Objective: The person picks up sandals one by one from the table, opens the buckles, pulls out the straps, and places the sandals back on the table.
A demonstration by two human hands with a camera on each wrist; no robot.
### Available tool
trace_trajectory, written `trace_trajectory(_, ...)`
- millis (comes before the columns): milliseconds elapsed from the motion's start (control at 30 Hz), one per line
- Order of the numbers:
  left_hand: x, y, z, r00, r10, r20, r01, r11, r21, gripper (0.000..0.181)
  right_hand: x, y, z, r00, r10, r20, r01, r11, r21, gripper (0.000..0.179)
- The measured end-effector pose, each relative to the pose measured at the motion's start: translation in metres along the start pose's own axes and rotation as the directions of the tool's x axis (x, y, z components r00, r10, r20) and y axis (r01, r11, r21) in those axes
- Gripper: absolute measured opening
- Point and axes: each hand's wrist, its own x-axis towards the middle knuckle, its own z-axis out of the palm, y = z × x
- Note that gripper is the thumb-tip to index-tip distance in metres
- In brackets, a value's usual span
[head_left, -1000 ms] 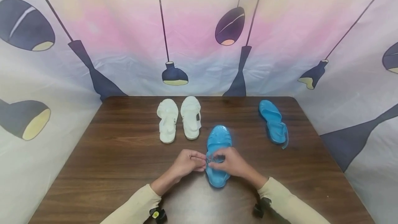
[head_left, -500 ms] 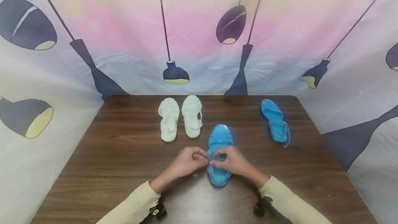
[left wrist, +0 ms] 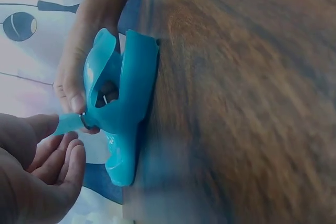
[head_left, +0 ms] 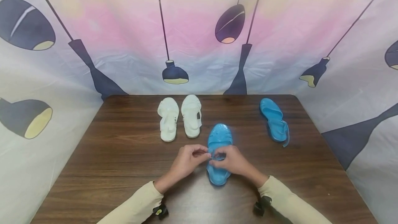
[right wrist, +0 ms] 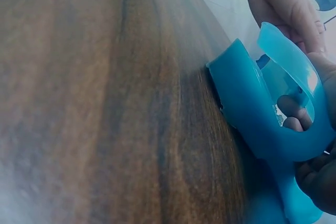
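Observation:
A blue jelly sandal lies on the table with its toe pointing away, between my two hands. My left hand pinches the free end of its ankle strap between thumb and fingers, pulled out to the left of a small metal buckle. From the right, my right hand grips the sandal's side at the buckle, thumb and fingers on either side of it. In the right wrist view, right fingertips show through the strap opening of the sandal.
A pair of white sandals, the left one and the right one, stands at the back of the wooden table. Another blue sandal lies at the back right, its strap hanging loose. A printed curtain surrounds the table.
My left hand has shifted slightly right and up towards the buckle, its thumb now nearer the right fingertips. The right hand stays in place and the sandals have not moved.

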Motion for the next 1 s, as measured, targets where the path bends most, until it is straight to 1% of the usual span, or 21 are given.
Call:
trace_trajectory(67, 0.001, 0.001, 0.001, 1.0, 0.008, -0.017, -0.008, 1.0, 0.002, 0.014, 0.0, -0.001, 0.0, 1.0, -0.007, -0.003, 0.007, 1.0, 0.0, 0.012)
trace_trajectory(133, 0.003, 0.003, 0.0, 0.998, 0.025, -0.052, -0.025, 1.0, 0.0, 0.014, 0.0, -0.001, 0.0, 1.0, -0.012, -0.005, 0.012, 1.0, 0.0, 0.012)
trace_trajectory(200, 0.006, 0.006, -0.003, 0.996, 0.035, -0.082, -0.036, 0.999, -0.005, 0.012, 0.0, 0.0, 0.0, 1.0, -0.013, -0.004, 0.013, 1.0, 0.001, 0.012)
trace_trajectory(267, 0.008, 0.009, -0.008, 0.995, 0.046, -0.091, -0.046, 0.999, -0.001, 0.009, 0.0, 0.0, 0.0, 1.0, -0.008, 0.0, 0.008, 1.0, 0.004, 0.012)
trace_trajectory(333, 0.008, 0.012, -0.015, 0.996, 0.049, -0.071, -0.047, 0.999, 0.017, 0.007, 0.0, 0.001, -0.001, 1.0, -0.003, 0.005, 0.003, 1.0, 0.009, 0.015)
trace_trajectory(400, 0.006, 0.013, -0.022, 0.999, 0.041, -0.027, -0.04, 0.998, 0.053, 0.007, -0.001, 0.001, -0.002, 1.0, 0.01, 0.012, -0.01, 1.0, 0.011, 0.019)
trace_trajectory(467, 0.003, 0.011, -0.029, 0.999, 0.037, 0.003, -0.038, 0.995, 0.088, 0.006, -0.001, 0.0, -0.004, 1.0, 0.022, 0.019, -0.022, 1.0, 0.019, 0.023)
trace_trajectory(567, -0.003, 0.007, -0.036, 0.999, 0.026, 0.018, -0.028, 0.991, 0.131, 0.005, -0.002, 0.0, -0.005, 1.0, 0.023, 0.02, -0.024, 0.999, 0.03, 0.026)
trace_trajectory(667, -0.008, 0.001, -0.04, 0.999, 0.017, 0.029, -0.022, 0.989, 0.149, 0.005, -0.002, 0.001, -0.005, 1.0, 0.011, 0.014, -0.011, 1.0, 0.028, 0.025)
trace_trajectory(867, -0.015, -0.007, -0.044, 0.998, 0.001, 0.064, -0.013, 0.983, 0.184, 0.005, -0.001, -0.001, -0.008, 1.0, 0.01, 0.011, -0.01, 1.0, 0.019, 0.025)
trace_trajectory(1000, -0.018, -0.012, -0.044, 0.995, -0.011, 0.102, -0.01, 0.979, 0.205, 0.005, -0.002, -0.001, -0.009, 1.0, 0.018, 0.011, -0.019, 1.0, 0.017, 0.025)
